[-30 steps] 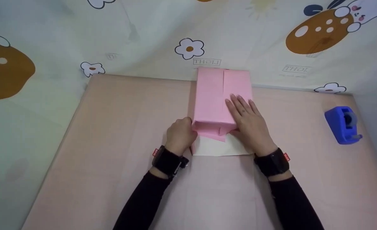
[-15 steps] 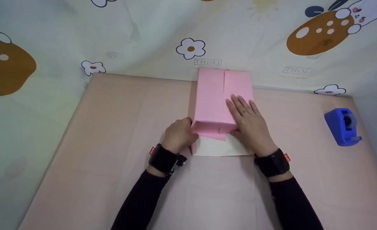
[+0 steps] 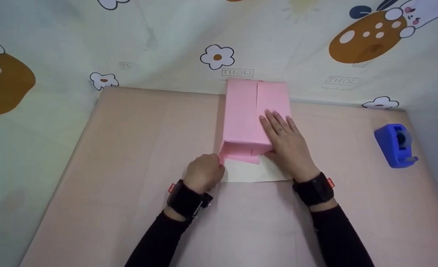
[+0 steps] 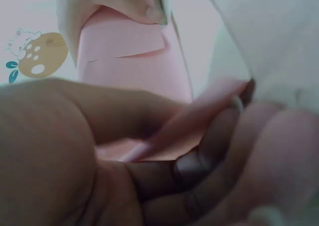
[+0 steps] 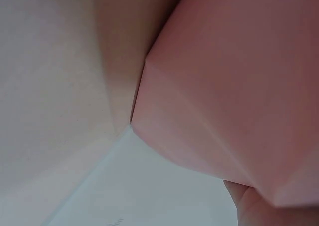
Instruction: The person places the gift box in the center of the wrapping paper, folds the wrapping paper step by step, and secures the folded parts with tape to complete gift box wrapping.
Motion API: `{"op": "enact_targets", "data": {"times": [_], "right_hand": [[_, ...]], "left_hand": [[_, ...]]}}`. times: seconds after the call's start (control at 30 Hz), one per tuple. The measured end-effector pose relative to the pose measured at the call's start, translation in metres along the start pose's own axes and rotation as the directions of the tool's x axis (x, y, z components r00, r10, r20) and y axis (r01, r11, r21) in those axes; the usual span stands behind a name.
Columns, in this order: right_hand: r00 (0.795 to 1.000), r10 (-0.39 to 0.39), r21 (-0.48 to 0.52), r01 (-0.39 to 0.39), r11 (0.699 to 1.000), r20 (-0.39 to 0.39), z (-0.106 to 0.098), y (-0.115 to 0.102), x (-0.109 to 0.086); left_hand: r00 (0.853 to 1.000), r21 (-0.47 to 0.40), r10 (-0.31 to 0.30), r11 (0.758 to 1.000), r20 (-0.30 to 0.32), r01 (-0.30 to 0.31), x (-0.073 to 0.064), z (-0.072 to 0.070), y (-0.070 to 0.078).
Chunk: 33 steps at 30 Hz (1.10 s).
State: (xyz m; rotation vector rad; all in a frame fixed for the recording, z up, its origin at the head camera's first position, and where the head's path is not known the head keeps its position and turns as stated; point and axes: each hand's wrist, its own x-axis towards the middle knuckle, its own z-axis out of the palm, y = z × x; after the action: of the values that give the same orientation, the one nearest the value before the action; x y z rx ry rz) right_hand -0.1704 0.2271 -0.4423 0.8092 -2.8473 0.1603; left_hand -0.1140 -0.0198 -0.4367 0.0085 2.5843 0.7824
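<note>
A box wrapped in pink paper (image 3: 243, 118) lies at the far side of the table, its near end loosely folded. My left hand (image 3: 203, 172) pinches the paper at the near left corner; in the left wrist view, a pink paper flap (image 4: 192, 111) runs between the thumb and curled fingers. Spread flat over the right part of the top, my right hand (image 3: 288, 146) presses on the box with straight fingers. The pale inner side of the paper (image 3: 254, 172) lies on the table before the near end. The right wrist view shows a folded pink side (image 5: 229, 86).
A blue tape dispenser (image 3: 395, 144) stands at the right of the table. Behind the box, a cloth backdrop (image 3: 167, 48) printed with flowers and cartoon figures meets the back edge. A plain pale pink cover (image 3: 129, 155) spreads over the table.
My left hand has slid toward me and a little left along the corner, drawing the flap outward. My right hand keeps its place on the box.
</note>
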Motion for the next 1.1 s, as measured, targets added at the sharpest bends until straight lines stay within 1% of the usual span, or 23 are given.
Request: {"op": "enact_targets", "data": {"times": [0.1,0.13,0.17,0.27,0.37,0.43,0.5,0.6,0.63,0.67,0.7,0.73,0.77,0.8,0.83,0.87,0.9,0.93,0.97,1.0,1.03,1.07,1.1], "right_hand": [[1.0,-0.003,0.002,0.003,1.0,-0.005,0.001,-0.001,0.001],[1.0,-0.003,0.002,0.003,1.0,-0.007,0.0,-0.001,0.001],[1.0,-0.003,0.001,0.003,1.0,-0.008,0.0,-0.001,0.001],[1.0,-0.002,0.0,0.002,1.0,-0.013,-0.001,-0.001,0.001],[1.0,-0.009,-0.001,0.009,1.0,-0.015,0.0,-0.001,0.001],[1.0,-0.014,0.001,0.014,1.0,-0.015,0.0,-0.001,0.001],[1.0,-0.019,-0.002,0.019,1.0,-0.015,0.0,0.0,0.001],[1.0,-0.02,-0.019,0.019,1.0,-0.01,-0.001,0.001,0.001],[1.0,-0.019,-0.025,0.019,1.0,-0.007,-0.001,0.001,0.001],[1.0,-0.02,-0.031,0.02,0.999,-0.003,0.0,0.001,0.001],[1.0,-0.022,-0.035,0.022,0.999,0.002,0.0,0.002,0.0],[1.0,-0.022,-0.035,0.022,0.999,0.006,0.0,0.002,0.0],[1.0,-0.023,-0.032,0.023,0.999,0.008,0.0,0.001,0.0],[1.0,-0.026,-0.029,0.026,0.999,0.007,0.0,0.001,0.0],[1.0,-0.027,-0.024,0.027,0.999,0.003,0.0,0.002,0.0],[1.0,-0.029,-0.022,0.029,0.999,-0.004,0.0,0.002,0.0],[0.999,-0.029,-0.02,0.028,0.999,-0.015,0.0,0.002,0.0],[0.999,-0.028,-0.021,0.027,0.999,-0.026,0.0,0.002,0.0],[0.999,-0.027,-0.023,0.027,0.999,-0.033,0.0,0.002,0.0],[0.999,-0.025,-0.025,0.024,0.999,-0.04,0.001,0.001,0.0],[0.999,-0.023,-0.028,0.022,0.999,-0.041,0.001,0.001,0.0],[0.999,-0.022,-0.029,0.021,0.999,-0.038,0.001,0.0,0.0],[0.999,-0.02,-0.024,0.019,1.0,-0.029,0.002,0.0,0.0]], "left_hand": [[0.999,-0.087,-0.002,0.996,0.053,0.007,0.002,0.0,-0.007],[0.998,-0.115,0.001,0.993,0.065,0.007,0.002,0.0,-0.009],[0.998,-0.135,0.01,0.991,0.062,-0.001,0.002,0.0,-0.011],[0.999,-0.152,0.036,0.988,0.022,-0.032,0.0,0.002,-0.014],[0.998,-0.121,0.056,0.991,-0.01,-0.056,-0.004,0.002,-0.016],[0.998,-0.111,0.065,0.992,0.0,-0.064,-0.007,0.002,-0.017],[0.997,-0.118,0.069,0.991,0.021,-0.066,-0.007,0.002,-0.018],[0.997,-0.161,0.064,0.985,0.051,-0.055,-0.005,0.0,-0.02],[0.997,-0.159,0.061,0.986,0.049,-0.053,-0.005,-0.002,-0.02],[0.998,-0.14,0.059,0.989,0.029,-0.054,-0.007,-0.003,-0.019],[0.998,-0.107,0.057,0.993,-0.01,-0.058,-0.009,-0.004,-0.017],[0.994,-0.049,0.071,0.996,-0.085,-0.075,-0.013,-0.005,-0.013],[0.977,0.03,0.102,0.995,-0.19,-0.098,-0.016,-0.005,-0.007],[0.942,0.12,0.147,0.986,-0.303,-0.115,-0.019,-0.005,0.001],[0.893,0.212,0.2,0.97,-0.404,-0.122,-0.022,-0.004,0.011],[0.834,0.299,0.261,0.946,-0.486,-0.122,-0.022,-0.002,0.022],[0.776,0.386,0.326,0.915,-0.54,-0.116,-0.019,0.0,0.033],[0.728,0.475,0.392,0.874,-0.562,-0.104,-0.015,0.002,0.044],[0.705,0.552,0.45,0.828,-0.547,-0.1,-0.009,0.004,0.055],[0.707,0.613,0.498,0.782,-0.502,-0.115,-0.002,0.006,0.064],[0.721,0.664,0.533,0.735,-0.443,-0.135,0.006,0.008,0.071],[0.739,0.701,0.552,0.696,-0.386,-0.154,0.015,0.009,0.077],[0.759,0.722,0.559,0.669,-0.334,-0.175,0.022,0.011,0.08]]}}
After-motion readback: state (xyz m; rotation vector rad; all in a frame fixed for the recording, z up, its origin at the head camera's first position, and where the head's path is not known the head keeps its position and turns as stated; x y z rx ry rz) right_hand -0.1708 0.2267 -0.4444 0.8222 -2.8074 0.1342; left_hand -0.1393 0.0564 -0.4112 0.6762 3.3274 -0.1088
